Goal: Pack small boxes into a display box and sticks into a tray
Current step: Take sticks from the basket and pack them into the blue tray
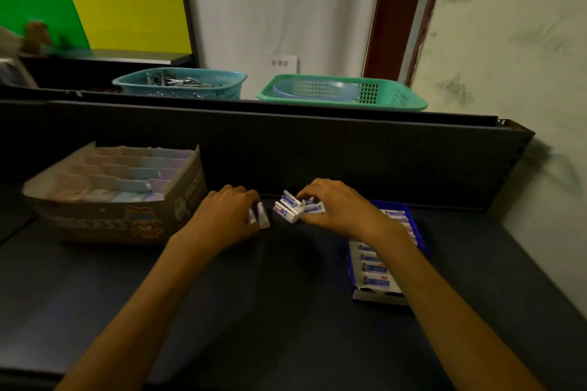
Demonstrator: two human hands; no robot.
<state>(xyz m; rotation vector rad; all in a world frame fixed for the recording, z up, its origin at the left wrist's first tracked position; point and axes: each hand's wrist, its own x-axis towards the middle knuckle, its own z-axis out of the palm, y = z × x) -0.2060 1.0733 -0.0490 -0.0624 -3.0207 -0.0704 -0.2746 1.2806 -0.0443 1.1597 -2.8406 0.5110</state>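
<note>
Now, in the head view, both hands are low on the dark table. The left hand has its fingers curled round two small white sticks. The right hand pinches a little loose pile of sticks lying on the table between the hands. The cardboard display box, with rows of small boxes inside, stands at the left. The blue tray, holding a row of sticks, lies at the right, partly under the right forearm.
</note>
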